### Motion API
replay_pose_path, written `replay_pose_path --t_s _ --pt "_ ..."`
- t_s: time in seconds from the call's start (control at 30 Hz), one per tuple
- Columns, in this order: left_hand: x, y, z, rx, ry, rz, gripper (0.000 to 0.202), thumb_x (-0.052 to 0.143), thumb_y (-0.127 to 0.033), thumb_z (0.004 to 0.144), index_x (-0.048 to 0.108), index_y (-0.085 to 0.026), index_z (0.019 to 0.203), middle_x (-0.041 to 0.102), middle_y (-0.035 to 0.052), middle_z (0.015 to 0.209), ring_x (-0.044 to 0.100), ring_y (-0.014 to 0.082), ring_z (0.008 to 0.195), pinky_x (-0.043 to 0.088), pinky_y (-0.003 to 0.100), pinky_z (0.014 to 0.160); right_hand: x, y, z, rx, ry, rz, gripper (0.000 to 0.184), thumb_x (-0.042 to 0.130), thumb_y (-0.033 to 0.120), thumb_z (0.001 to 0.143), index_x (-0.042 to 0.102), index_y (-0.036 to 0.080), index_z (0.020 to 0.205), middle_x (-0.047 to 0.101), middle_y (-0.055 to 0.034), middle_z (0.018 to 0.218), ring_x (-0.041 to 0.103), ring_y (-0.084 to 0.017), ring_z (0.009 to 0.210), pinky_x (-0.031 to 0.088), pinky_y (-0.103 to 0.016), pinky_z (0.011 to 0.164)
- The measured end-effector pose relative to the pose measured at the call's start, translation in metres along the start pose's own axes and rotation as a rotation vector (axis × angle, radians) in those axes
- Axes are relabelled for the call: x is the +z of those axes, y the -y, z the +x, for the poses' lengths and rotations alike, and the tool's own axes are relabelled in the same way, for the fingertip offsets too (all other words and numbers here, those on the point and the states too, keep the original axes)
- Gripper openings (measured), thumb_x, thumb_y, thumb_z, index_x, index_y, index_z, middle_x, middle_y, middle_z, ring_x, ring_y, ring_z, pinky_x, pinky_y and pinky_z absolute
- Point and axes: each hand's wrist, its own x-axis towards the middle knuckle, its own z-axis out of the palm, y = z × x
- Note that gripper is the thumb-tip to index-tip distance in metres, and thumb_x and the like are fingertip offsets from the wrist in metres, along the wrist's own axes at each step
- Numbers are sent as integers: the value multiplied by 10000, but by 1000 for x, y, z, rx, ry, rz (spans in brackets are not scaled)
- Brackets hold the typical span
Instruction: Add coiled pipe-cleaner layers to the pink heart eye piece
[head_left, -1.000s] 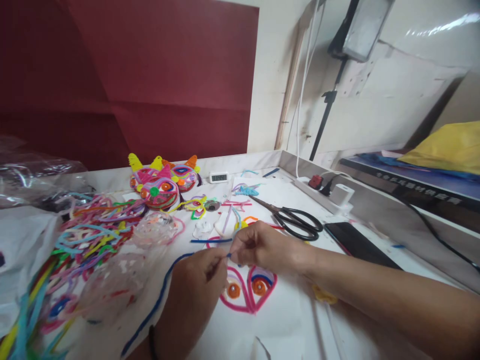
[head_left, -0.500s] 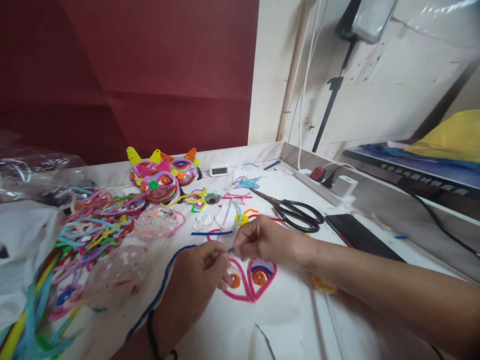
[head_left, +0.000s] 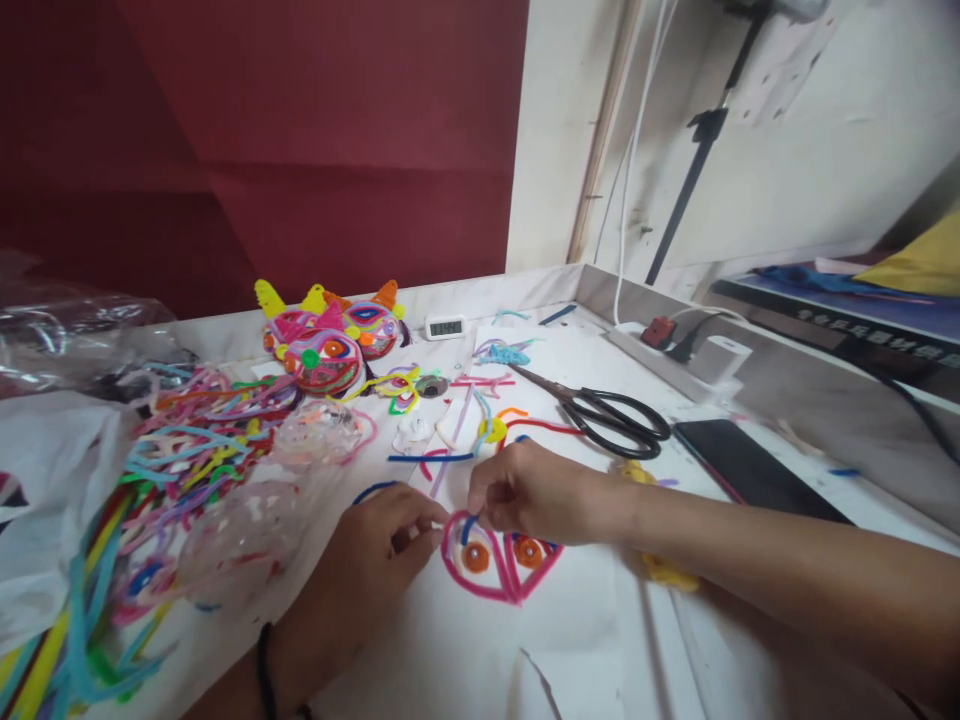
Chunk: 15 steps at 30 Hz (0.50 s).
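A short blue pipe cleaner piece (head_left: 468, 530) is pinched in the fingertips of my right hand (head_left: 529, 490). It lies over the upper part of the left eye shape, above an orange coil (head_left: 476, 557) with a pale bead in its middle. Curled at the left edge of the pink pipe cleaner outline (head_left: 480, 594), my left hand (head_left: 390, 545) has its thumb and forefinger closed on that edge. The right eye shape has a second orange coil (head_left: 529, 552) with blue above it, partly hidden by my right hand. White paper (head_left: 577, 610) lies beneath.
Black-handled scissors (head_left: 611, 420) and a dark phone (head_left: 750, 470) lie to the right. Loose pipe cleaners (head_left: 195, 450) are heaped at left near clear plastic (head_left: 240, 540). Finished colourful masks (head_left: 330, 350), a small digital clock (head_left: 445, 327) and a power strip (head_left: 660, 350) stand farther back.
My hands have moved apart; earlier both held the small blue piece above the eye shapes. My right hand has lowered it into the left eye shape. The view has shifted slightly.
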Motion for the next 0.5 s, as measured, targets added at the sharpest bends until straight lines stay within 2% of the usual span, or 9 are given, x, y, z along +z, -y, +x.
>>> replay_pose_path --t_s 0.1,0.27,0.37,0.43,0.5 --pt "7 8 -8 -13 -2 -8 146 535 -249 821 681 -248 821 613 -10 800 572 126 663 410 218 589 2 1 3 -37 27 -58 202 624 -36 703 707 128 785 640 12 650 556 -107 578 385 -173 521" --pt "13 9 -12 10 29 -70 179 511 -232 840 681 -261 889 624 -7 868 592 122 723 424 211 627 2 3 5 -48 60 -103 226 620 -38 716 719 130 832 663 1 680 581 -117 596 402 -176 533" --pt "13 8 -11 -5 -18 -58 171 519 -276 827 686 -243 847 604 -13 766 556 113 609 400 213 558 -1 7 5 -57 57 -102 224 618 -48 710 715 125 815 661 4 677 571 -112 591 402 -174 533" --pt "12 8 -10 -64 -47 -73 195 524 -342 819 687 -240 847 586 -27 672 518 111 536 368 216 502 -3 11 4 -73 54 -82 221 611 -51 717 710 124 809 660 11 676 572 -105 593 403 -165 530" --pt "11 6 -11 -129 -28 -128 223 521 -395 814 683 -246 844 577 -38 623 508 118 537 349 214 490 -3 16 2 -98 55 -60 211 607 -36 739 711 125 827 669 13 689 587 -104 612 412 -157 536"
